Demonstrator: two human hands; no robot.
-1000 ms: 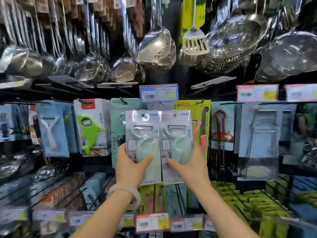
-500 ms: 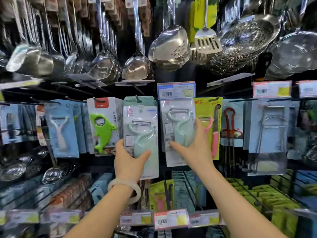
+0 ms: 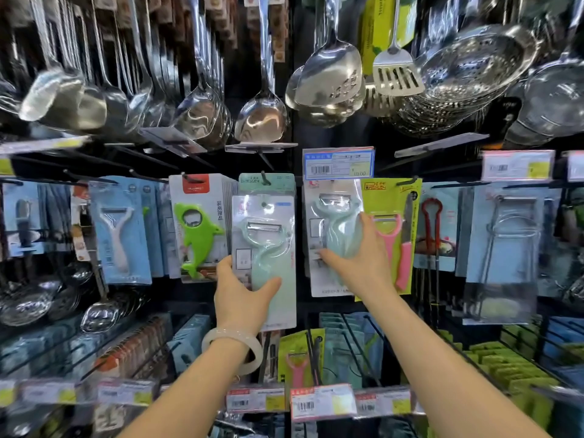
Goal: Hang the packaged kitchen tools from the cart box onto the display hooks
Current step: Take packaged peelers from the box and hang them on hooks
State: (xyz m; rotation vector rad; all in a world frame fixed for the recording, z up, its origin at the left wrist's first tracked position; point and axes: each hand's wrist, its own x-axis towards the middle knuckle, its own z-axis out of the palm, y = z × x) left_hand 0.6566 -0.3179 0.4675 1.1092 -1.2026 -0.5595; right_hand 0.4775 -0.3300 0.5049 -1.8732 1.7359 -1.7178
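Two clear packs, each with a pale mint peeler, are up at the display wall. My left hand (image 3: 241,294) grips the lower part of the left peeler pack (image 3: 265,248), held in front of the mint cards on a black hook (image 3: 264,178). My right hand (image 3: 358,262) holds the right peeler pack (image 3: 331,229), its top tucked under a blue price tag (image 3: 338,162). The hook behind that tag is hidden. The cart box is out of view.
Steel ladles, slotted spoons and strainers (image 3: 474,64) hang overhead. Beside the packs hang a green shark opener card (image 3: 199,226) on the left and a yellow-green card with pink peeler and knife (image 3: 392,229) on the right. Lower hooks and price tags (image 3: 319,403) jut out below.
The two packs, held side by side before, have moved apart. My right hand carried its pack up and right under the blue tag; my left hand stayed by the mint cards' hook.
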